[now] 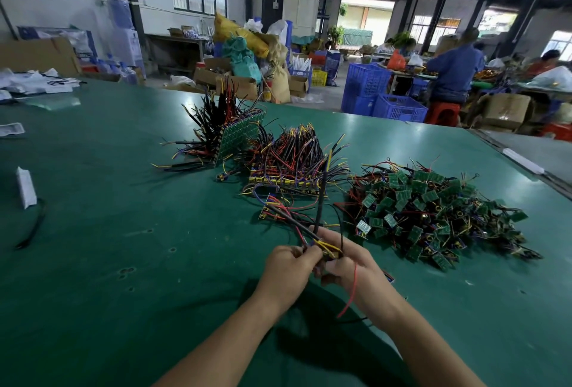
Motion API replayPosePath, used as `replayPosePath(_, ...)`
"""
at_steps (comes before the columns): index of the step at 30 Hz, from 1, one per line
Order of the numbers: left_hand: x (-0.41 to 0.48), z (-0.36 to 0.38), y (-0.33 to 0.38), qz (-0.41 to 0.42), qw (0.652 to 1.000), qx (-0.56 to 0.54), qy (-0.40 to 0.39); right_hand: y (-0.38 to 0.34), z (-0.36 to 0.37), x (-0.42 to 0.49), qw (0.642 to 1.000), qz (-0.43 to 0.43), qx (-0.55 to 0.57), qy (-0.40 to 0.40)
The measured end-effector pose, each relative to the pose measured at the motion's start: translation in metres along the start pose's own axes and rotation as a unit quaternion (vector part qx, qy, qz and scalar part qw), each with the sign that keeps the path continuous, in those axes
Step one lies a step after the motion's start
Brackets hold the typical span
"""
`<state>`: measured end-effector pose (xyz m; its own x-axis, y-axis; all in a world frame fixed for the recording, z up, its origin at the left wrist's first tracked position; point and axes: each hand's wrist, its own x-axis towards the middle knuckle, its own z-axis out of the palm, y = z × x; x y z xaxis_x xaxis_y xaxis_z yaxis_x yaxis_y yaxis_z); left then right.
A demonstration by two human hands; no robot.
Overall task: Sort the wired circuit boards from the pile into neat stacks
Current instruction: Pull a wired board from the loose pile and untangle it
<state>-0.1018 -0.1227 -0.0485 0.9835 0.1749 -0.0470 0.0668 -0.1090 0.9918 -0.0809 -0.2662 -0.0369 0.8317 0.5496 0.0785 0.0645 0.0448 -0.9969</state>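
At a green-covered worktable [123, 262] on a factory floor, a person's left hand [288, 266] and right hand [349, 262] meet just above the surface, both clamped on one wired circuit board [328, 253]. The left hand's fingers pinch the bundle of wires from the left, while the right hand's curled fingers and thumb grip it from the right; the board itself is mostly hidden between them. Black, red and yellow leads rise from the grip toward the far side of the table, and a single red wire [351, 290] dangles down past the right wrist.

To the right of the hands, apart from them, lies the unsorted pile [433, 213] of small green boards tangled in coloured wire. Beyond the hands sits a low stack [288, 170] of boards laid flat with their wires fanning upward, and a small cluster of boards [275, 210] lies just in front of it, near the raised leads. Farther back and to the left, a taller stack [235, 136] stands on edge, tilted, its black leads bristling leftward.

A white packet [26, 187] and a black cable loop [34, 225] rest near the table's left edge. Past the table, blue plastic crates [399, 106] stand beside a red stool [442, 112], and a worker in blue [455, 71] faces away at another bench.
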Motion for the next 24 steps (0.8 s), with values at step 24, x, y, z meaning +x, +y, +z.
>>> replayPosePath(24, -0.019, 0.003, 0.013, 0.139, 0.966, -0.161, -0.148, -0.005, 0.014, -0.001, 0.924, -0.021, -0.368, 0.099)
